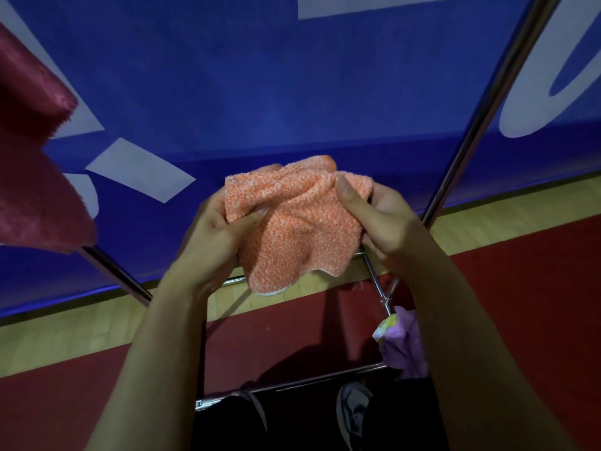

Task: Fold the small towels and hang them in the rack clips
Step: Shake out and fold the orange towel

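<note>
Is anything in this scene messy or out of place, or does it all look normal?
Mostly normal. The orange towel, held between the left hand and right hand, is bunched and wrinkled, not yet neatly folded. Low on the metal rack, a purple cloth hangs crumpled.

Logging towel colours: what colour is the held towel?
Orange flecked with white, the towel shows best in the head view.

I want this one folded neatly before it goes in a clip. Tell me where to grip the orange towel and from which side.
Grip the orange towel by its two top corners, from either side. The left hand and right hand already pinch its upper edge there, and the rest hangs bunched and creased below. Pulling those corners apart should likely flatten it for a clean fold.
</note>
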The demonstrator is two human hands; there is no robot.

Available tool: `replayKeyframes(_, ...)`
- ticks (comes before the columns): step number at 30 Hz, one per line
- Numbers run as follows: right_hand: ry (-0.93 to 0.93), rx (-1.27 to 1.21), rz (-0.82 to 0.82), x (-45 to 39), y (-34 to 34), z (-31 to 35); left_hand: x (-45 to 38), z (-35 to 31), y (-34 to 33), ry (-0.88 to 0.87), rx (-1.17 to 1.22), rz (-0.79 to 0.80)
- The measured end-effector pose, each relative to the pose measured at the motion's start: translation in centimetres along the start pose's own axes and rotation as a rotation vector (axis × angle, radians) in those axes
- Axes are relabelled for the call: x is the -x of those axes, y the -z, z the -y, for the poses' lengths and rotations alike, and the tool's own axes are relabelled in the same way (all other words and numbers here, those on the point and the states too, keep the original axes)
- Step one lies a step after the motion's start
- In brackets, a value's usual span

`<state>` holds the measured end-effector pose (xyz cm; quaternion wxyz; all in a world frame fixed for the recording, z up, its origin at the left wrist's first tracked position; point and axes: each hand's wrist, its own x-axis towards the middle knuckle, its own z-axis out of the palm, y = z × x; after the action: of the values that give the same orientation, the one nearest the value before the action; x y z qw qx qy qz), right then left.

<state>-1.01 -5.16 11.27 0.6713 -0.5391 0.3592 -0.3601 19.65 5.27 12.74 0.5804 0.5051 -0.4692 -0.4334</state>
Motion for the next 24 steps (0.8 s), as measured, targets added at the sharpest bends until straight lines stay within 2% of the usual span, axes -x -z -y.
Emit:
replayKeyframes(4, 0.041, 0.025, -0.028, 0.1, 0.0, 0.0, 0.0, 0.1, 0.0, -0.018, 0.077, 0.053)
replayKeyframes(8, 0.173, 0.219, -0.056, 0.5, -0.1, 0.4, 0.1, 0.0, 0.0, -0.006, 0.146, 0.11)
replayKeyframes(15, 0.284, 0.169, 0.032, 1.6, -0.5, 1.3, -0.1, 0.1, 0.5, 0.022, 0.244, 0.131)
replayKeyframes(22, 0.348, 0.27, -0.174, 0.5, -0.2, 0.8, -0.2, 0.1, 0.2, 0.133, 0.077, 0.043)
replayKeyframes(24, 0.365, 0.328, -0.19, 0.4, 0.1, 0.5, -0.2, 0.1, 0.1, 0.102, -0.029, 0.021)
